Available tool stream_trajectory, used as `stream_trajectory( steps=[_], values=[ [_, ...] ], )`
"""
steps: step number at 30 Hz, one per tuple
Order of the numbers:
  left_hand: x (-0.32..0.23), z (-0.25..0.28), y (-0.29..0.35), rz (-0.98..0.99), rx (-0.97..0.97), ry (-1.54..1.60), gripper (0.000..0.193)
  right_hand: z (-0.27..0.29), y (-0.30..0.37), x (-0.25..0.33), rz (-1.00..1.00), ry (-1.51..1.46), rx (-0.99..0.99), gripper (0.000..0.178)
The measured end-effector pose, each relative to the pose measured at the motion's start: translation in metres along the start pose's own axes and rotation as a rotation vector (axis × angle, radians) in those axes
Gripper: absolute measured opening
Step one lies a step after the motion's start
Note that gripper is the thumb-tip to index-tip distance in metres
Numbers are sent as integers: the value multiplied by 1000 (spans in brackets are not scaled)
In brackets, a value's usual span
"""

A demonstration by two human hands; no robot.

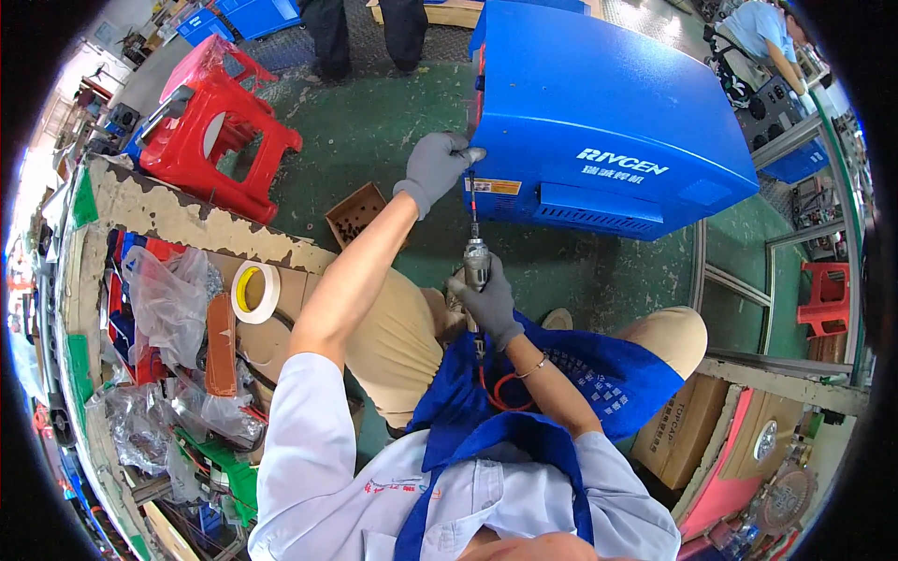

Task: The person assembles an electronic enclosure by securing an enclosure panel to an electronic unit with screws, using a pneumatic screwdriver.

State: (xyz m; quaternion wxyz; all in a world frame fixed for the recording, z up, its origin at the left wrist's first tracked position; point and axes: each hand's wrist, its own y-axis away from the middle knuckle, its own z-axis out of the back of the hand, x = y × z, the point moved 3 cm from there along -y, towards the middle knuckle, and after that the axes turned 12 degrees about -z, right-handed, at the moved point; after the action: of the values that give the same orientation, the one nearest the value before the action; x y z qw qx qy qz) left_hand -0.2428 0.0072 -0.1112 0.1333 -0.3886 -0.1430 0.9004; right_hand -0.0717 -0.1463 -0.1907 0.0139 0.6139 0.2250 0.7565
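Note:
A large blue metal machine casing stands in front of me, with a slotted vent along its lower front. At its left front corner is my left hand, in a grey glove. Its thumb and fingertips are pinched together against the casing's edge; whatever lies between them is too small to make out. My right hand, also gloved, is wrapped round a silver power screwdriver. The long bit points away from me, its tip close to the corner just below my left fingertips. From the tool's rear end a red hose curls over my blue apron.
An open cardboard box with small dark parts sits on the floor. To the left are red stools and a worn bench holding a tape roll and plastic bags. Metal frames stand right. Another person works at the far right.

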Motion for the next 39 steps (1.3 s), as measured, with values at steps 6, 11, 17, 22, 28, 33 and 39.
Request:
stream_trajectory(
  steps=[6, 11, 17, 22, 28, 33, 39],
  values=[
    [-9, 1, -2, 49, 25, 61, 36, -13, -12, -27, -23, -430, 186, 47],
    [-7, 1, 3, 98, -33, 32, 41, -16, -3, -12, -119, -524, 234, 45],
    [23, -7, 20, 542, 75, -16, 54, -16, -3, -12, -135, -488, 242, 46],
    [38, -31, 31, 807, 214, 404, 46, -12, 1, -10, -125, -491, 221, 46],
    [56, -55, 40, 809, 77, 917, 22, 1, 6, -41, -24, -308, 127, 44],
    [37, -55, 36, 822, 69, 1049, 16, 23, 32, -25, 0, -372, 84, 45],
    [-6, -5, 22, 553, -78, 1300, 17, 55, 26, -40, 20, -316, -10, 44]
  ],
)
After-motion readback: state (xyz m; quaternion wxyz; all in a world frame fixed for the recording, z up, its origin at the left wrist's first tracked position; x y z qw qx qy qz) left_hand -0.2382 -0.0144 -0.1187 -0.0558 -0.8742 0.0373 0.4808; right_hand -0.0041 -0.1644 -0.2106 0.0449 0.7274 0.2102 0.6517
